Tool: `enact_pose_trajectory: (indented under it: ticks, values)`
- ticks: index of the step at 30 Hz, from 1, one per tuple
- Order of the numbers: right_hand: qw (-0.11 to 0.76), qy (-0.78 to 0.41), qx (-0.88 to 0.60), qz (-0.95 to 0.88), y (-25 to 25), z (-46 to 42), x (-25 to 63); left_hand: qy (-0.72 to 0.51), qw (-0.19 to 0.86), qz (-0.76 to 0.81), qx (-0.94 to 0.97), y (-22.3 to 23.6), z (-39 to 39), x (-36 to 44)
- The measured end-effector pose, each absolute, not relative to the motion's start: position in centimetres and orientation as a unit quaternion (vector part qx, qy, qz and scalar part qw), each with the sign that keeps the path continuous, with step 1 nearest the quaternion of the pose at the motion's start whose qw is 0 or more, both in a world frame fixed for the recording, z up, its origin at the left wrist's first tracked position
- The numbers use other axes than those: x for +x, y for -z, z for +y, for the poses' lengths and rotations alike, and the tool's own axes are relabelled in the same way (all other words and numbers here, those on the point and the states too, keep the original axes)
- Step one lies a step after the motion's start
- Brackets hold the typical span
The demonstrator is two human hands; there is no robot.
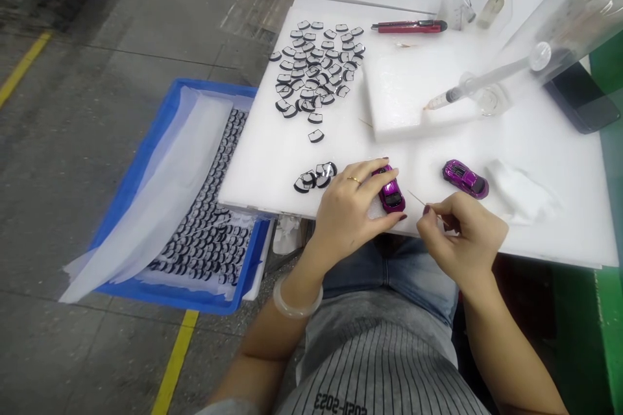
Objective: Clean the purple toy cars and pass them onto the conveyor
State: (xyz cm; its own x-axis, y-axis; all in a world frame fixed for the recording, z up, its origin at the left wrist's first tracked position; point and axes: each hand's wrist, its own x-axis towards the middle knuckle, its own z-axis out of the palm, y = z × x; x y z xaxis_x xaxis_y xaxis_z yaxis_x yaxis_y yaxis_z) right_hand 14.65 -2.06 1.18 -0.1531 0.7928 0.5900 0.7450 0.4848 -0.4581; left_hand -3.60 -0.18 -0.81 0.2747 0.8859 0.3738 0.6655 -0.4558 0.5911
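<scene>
Near the front edge of the white table, my left hand [350, 207] is closed around a small purple toy car [390, 193], with fingers over its far end and the thumb at its near end. My right hand [462, 233] pinches a thin toothpick-like stick [417, 198], whose tip points toward that car without touching it. A second purple toy car [465, 179] lies beyond my right hand. To the left of my left hand sits a small cluster of black-edged clear pieces [315, 177].
Many similar black-edged pieces [316, 68] lie farther back. A blue tray [146, 295] holds more at the left. A white foam block [396, 87], a syringe [448, 97], a red utility knife [409, 26], a dark phone [581, 97] and a white cloth [520, 188] are on the table.
</scene>
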Motion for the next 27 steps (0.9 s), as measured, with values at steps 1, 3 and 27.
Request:
enact_pose_trajectory:
  ticks: [1, 3, 27]
  values:
    - [0.406, -0.034, -0.501, -0.763, -1.1, -2.1, 14.5, -0.342, 0.161, 0.496, 0.782, 0.8, -0.2, -3.6]
    - [0.403, -0.034, -0.495, -0.769, -1.0, -2.0, 14.1, -0.343, 0.16, 0.496, 0.781, 0.8, -0.2, -3.6]
    - [0.333, 0.035, -0.585, -0.739, -0.1, 1.0, 13.2, -0.325, 0.16, 0.487, 0.795, 0.9, -0.3, -4.0]
